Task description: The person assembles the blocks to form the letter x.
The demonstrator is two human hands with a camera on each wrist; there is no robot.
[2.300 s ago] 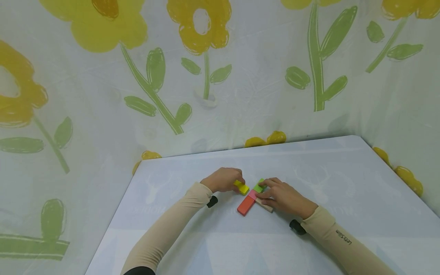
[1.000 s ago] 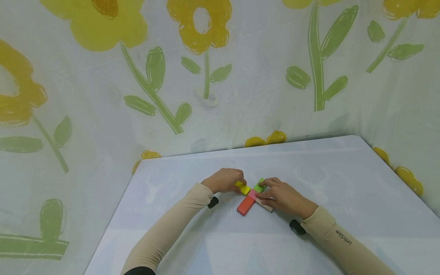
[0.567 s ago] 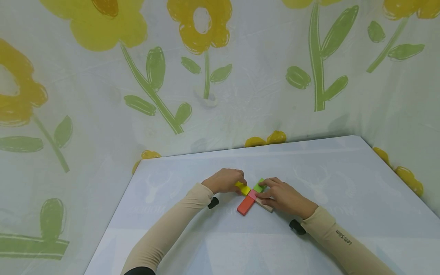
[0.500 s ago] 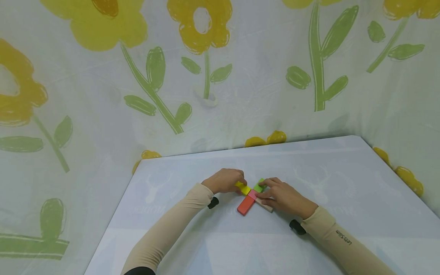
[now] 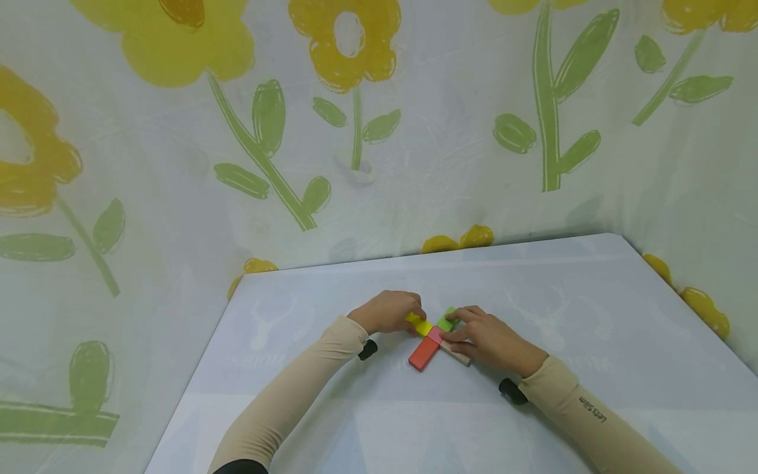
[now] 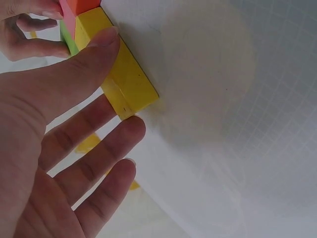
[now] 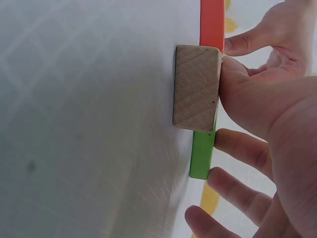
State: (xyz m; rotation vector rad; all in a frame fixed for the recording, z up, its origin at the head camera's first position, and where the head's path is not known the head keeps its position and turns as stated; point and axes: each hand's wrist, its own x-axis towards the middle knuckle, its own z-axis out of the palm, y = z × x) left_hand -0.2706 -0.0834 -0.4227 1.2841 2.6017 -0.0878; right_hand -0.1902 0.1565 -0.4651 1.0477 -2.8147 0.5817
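My left hand [image 5: 387, 311] pinches a yellow block [image 5: 419, 325], its thumb on the top in the left wrist view while a fingertip meets the lower end. The other fingers spread loosely. The yellow block's inner end meets a pink block [image 5: 435, 334]. Around that pink piece, a green block [image 5: 445, 322], a red block [image 5: 423, 354] and a plain wooden block [image 7: 196, 89] extend as arms of a cross. With fingers extended, my right hand [image 5: 497, 342] rests on the arrangement: thumb at the pink and wooden blocks, fingertips against the green one.
The blocks lie on a white table [image 5: 533, 270] with a faint deer print. Behind its far edge hangs a pale curtain [image 5: 438, 131] with yellow flowers. Dark wrist cameras sit under both sleeves [image 5: 296, 382].
Since the oldest frame, my left hand has shifted slightly right with the yellow block, bringing its end up to the pink one. My right hand and the other blocks have stayed in place.
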